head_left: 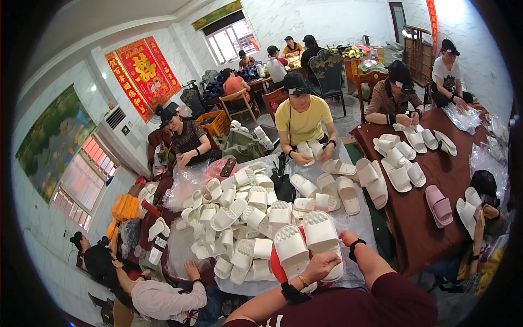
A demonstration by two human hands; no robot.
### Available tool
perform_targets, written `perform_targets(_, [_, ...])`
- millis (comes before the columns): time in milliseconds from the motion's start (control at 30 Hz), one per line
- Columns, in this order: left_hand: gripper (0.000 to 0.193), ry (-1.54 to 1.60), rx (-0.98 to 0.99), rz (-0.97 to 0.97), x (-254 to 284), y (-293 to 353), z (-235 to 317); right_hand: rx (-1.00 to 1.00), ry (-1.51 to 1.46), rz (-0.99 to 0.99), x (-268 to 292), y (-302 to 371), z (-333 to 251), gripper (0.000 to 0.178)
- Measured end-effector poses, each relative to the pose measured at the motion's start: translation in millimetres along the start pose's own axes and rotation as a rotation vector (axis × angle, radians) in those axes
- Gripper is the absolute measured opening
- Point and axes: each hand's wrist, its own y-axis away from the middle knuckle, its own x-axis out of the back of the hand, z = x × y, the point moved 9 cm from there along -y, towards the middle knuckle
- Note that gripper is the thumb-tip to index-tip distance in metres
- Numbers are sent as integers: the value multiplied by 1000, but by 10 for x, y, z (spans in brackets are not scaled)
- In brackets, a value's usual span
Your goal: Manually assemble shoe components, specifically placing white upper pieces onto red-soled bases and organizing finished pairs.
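Two white slippers, a left one [291, 245] and a right one [320, 231], lie side by side in front of me, toes pointing away. Their tops have a bumpy toe area and a plain broad strap. My left hand [320, 266] is closed with curled fingers over the heel end of the pair; what it grips is hidden. By the outer edge of the right slipper is my right hand [349, 237], closed, its contents too small to make out. Something flat and red [280, 266] shows beneath and beside the slippers.
A large heap of white slippers [239, 212] fills the table to the left. Opposite, a person in yellow [302, 117] handles slippers. More white pairs and a pink slipper [438, 206] lie on the brown-covered table [417, 234] at right. Another person's hand [192, 270] rests nearby at left.
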Motion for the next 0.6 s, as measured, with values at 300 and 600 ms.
perform_targets(300, [22, 374, 61, 40, -35, -68, -193, 71, -2, 33, 202, 191, -334, 22])
perform_targets(600, [22, 450, 176, -107, -272, 23, -196, -45, -1, -17, 178, 212, -275, 27])
